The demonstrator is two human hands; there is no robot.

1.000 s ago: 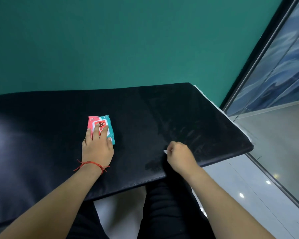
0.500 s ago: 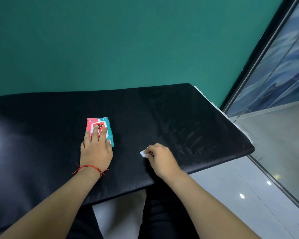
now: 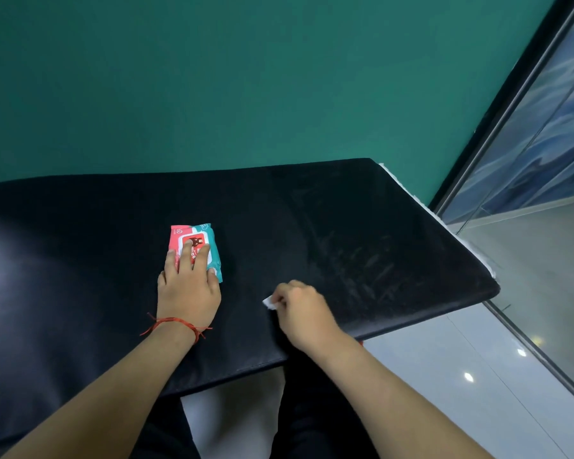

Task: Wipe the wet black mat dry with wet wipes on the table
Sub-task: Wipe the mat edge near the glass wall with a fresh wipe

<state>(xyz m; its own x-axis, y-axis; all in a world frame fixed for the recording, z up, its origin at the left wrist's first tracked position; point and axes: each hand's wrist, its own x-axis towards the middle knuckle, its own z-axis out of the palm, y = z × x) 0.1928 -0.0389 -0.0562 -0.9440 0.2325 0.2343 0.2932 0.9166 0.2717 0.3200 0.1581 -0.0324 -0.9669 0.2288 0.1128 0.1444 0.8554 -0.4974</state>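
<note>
The black mat point(image 3: 328, 210) covers the table, with faint wet streaks on its right part. A red and teal pack of wet wipes point(image 3: 196, 240) lies left of the mat's middle. My left hand point(image 3: 188, 289) rests flat on the pack's near end, fingers straight. My right hand point(image 3: 304, 313) is curled around a small white wipe point(image 3: 269, 303), pressing it on the mat near the front edge; only a corner of the wipe shows.
A green wall stands behind the table. A glass partition point(image 3: 544, 144) runs along the right. The mat's right edge point(image 3: 491, 286) overhangs a pale tiled floor point(image 3: 444, 376). My dark-clothed legs are under the front edge.
My right hand has slid the wipe leftward along the mat's front part, toward my left hand. The left hand has stayed on the pack.
</note>
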